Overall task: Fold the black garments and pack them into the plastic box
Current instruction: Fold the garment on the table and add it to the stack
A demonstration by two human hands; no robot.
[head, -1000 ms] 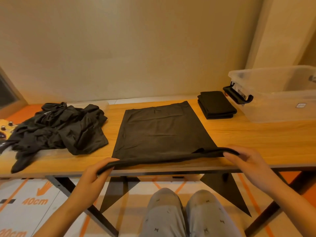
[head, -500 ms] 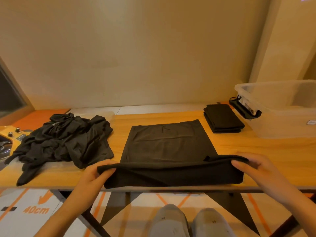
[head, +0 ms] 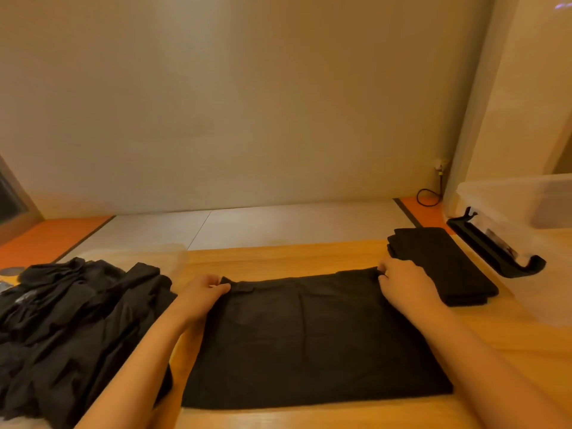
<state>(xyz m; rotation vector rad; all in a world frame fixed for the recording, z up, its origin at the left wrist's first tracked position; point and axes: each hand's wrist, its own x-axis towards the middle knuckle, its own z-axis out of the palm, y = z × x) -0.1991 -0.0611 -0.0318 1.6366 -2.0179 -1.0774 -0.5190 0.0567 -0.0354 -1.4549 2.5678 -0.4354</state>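
Folding black garment [head: 309, 335] on bench [head: 278, 255]: left hand [head: 201, 297], right hand [head: 405, 286] pinch far corners. Next likely: release, fold crosswise.

Head-worn view, close, down over table [head: 278, 258]

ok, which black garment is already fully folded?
The compact black stack beside the clear plastic box; the middle garment is only half-folded, the left heap crumpled.
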